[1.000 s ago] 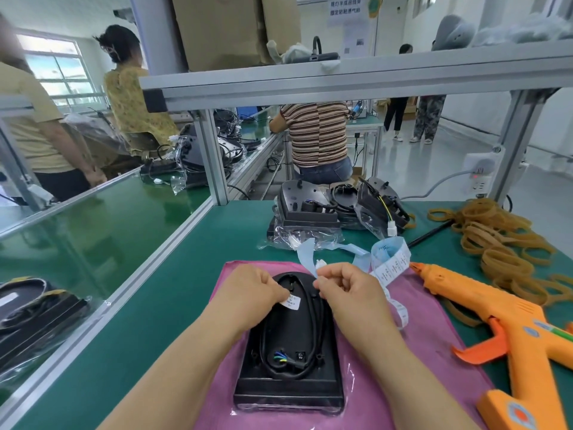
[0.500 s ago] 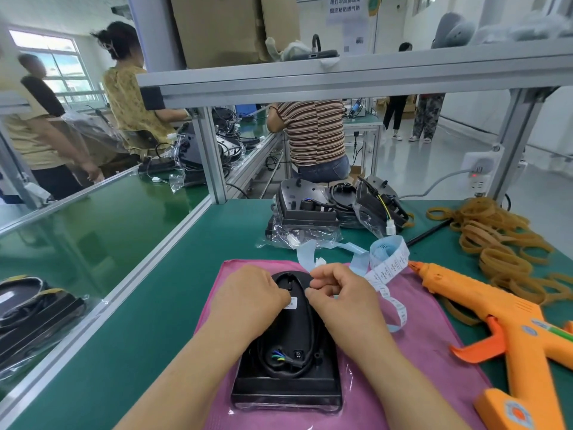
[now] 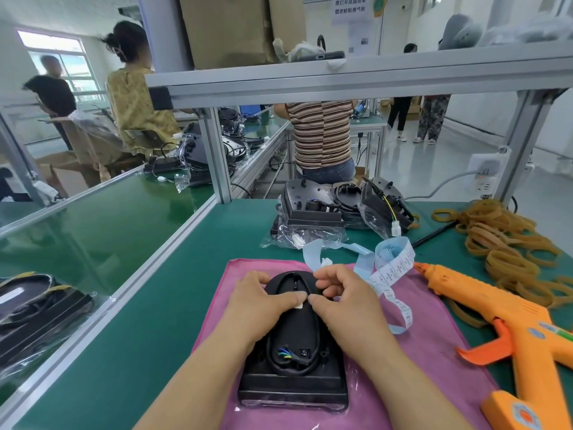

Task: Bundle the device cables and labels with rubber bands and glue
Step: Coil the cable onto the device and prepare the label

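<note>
A black device (image 3: 294, 361) lies on a pink cloth (image 3: 434, 352), its black cable (image 3: 279, 364) looped in the oval recess. My left hand (image 3: 263, 302) rests on the device's upper left, its thumb pressing a small white label (image 3: 299, 304) onto the housing. My right hand (image 3: 344, 302) sits on the upper right, thumb tip meeting the left thumb at the label, the other fingers curled over the cable at the rim. A light blue strip of labels (image 3: 393, 268) curls behind the right hand. An orange glue gun (image 3: 508, 321) lies at the right, beside a pile of rubber bands (image 3: 502, 240).
More bagged black devices (image 3: 313, 212) are stacked behind the cloth on the green bench (image 3: 155, 305). An aluminium frame post (image 3: 217, 156) rises at the back left, another at the right with a power socket (image 3: 483, 172). People work at neighbouring benches.
Both hands have come down from holding the label above the device to pressing it onto the housing. The thumbs have closed together over it.
</note>
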Available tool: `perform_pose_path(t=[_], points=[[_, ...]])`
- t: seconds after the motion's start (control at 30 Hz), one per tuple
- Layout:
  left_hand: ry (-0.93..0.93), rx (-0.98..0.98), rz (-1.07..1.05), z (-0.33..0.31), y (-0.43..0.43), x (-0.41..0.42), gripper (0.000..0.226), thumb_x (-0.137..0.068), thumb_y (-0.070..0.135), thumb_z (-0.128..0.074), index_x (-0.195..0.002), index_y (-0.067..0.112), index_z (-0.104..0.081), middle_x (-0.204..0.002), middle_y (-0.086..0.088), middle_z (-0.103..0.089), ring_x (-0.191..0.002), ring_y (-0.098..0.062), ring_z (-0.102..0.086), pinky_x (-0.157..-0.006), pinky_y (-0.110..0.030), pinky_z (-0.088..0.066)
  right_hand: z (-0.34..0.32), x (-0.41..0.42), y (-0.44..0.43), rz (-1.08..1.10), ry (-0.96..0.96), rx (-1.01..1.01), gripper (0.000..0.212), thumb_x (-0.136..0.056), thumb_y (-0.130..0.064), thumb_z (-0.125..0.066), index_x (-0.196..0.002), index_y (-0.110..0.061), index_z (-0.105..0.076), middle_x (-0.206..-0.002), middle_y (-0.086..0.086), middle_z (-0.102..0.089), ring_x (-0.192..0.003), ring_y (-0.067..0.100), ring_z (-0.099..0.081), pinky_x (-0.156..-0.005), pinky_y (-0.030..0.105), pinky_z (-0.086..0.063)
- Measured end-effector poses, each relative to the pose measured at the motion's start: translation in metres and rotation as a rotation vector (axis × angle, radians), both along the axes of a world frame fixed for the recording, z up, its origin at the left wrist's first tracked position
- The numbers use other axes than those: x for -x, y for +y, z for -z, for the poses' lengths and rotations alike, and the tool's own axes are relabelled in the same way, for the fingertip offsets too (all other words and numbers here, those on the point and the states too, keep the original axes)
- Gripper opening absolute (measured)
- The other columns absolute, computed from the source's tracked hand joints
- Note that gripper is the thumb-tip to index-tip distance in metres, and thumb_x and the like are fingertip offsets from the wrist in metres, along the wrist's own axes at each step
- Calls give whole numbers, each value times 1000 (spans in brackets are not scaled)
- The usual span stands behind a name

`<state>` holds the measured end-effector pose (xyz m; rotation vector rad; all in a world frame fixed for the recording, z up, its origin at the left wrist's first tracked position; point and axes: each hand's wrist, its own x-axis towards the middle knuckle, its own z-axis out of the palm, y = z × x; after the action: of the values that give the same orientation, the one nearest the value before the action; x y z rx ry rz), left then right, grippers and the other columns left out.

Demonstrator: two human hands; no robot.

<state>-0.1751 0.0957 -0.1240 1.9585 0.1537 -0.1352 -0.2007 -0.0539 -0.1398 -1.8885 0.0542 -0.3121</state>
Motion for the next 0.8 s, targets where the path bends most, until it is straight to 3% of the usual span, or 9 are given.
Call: perform_pose_path(t=[0.1,0.27,0.5,0.63,0.73,0.8], points=[[-31,-19,-2,5,0,-1,45,-72,36,-85,-102,18,-57,-100,-8,-69,-89,-25,-70,-81,-48,-60,0,0,0,4,4,-7,32,-76,-7,-71,-91,-33,-60,-91,-10,-62,-78,3,-55,-69,4,-40],[-90,-45,31,7,4,2,27,-84,32,-76,-101,19,-60,-99,-4,-71,-91,-22,-70,-83,-47,-58,0,2,0,12,20,-32,32,-75,-7,-70,-89,-34,-60,-92,-11,-63,-78,3,-55,-68,5,-41],[-84,29,75,10,13,4,21,-82,23,-79,-98,24,-66,-89,3,-76,-81,-15,-74,-78,-41,-61,-5,6,3,27,39,-23,31,-76,-6,-69,-91,-31,-60,-90,-11,-62,-77,4,-54,-69,5,-41],[-143,68,36,17,10,7,18,-82,17,-79,-97,23,-70,-87,6,-77,-78,-11,-73,-69,-30,-59,-15,7,2,-1,75,14,25,-79,-10,-67,-93,-29,-62,-91,-13,-61,-72,0,-54,-65,4,-41],[-163,143,7,20,10,11,16,-85,15,-75,-99,22,-73,-90,7,-77,-82,-11,-73,-72,-29,-57,-37,2,-5,12,34,31,17,-82,-17,-67,-88,-33,-62,-87,-16,-64,-73,-2,-58,-66,6,-44],[-194,159,-4,21,11,13,8,-90,20,-70,-97,24,-73,-87,17,-76,-76,2,-70,-66,-16,-52,-59,-5,-19,58,-45,10,15,-84,-17,-66,-85,-32,-63,-84,-14,-66,-74,0,-60,-70,15,-49]])
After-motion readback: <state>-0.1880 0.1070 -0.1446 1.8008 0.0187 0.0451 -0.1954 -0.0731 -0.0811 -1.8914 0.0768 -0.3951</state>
